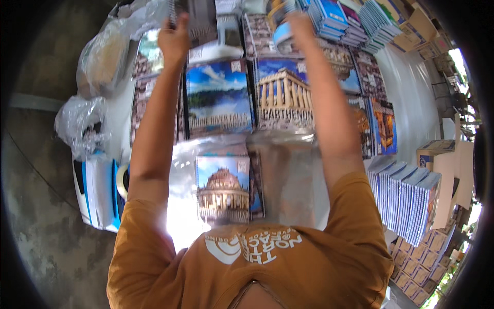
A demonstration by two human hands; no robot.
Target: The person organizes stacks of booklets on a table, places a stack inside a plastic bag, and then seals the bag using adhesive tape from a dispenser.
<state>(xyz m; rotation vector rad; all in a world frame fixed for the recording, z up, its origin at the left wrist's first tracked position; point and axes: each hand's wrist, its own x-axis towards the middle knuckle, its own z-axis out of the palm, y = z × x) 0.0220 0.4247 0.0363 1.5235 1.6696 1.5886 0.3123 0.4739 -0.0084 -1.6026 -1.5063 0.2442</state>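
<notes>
At the far left of the table, my left hand (175,41) is closed on the edge of a dark spiral notebook (202,20), thumb on top. My right hand (301,26) is blurred at the far side, beside a curved blue-and-white item (283,37) whose kind I cannot make out; its fingers are smeared. Between my arms lie a spiral notebook with a lake cover (218,98) and one with a columned temple cover (283,90). Closer to me, a notebook with a domed building (223,185) rests on top of another.
Blue stacked notebooks (327,18) stand at the far right, and a long row of spiral notebooks (404,195) at the near right beside cardboard boxes (437,152). Crumpled clear plastic (85,123) lines the left edge. A tape roll (122,181) sits by my left elbow.
</notes>
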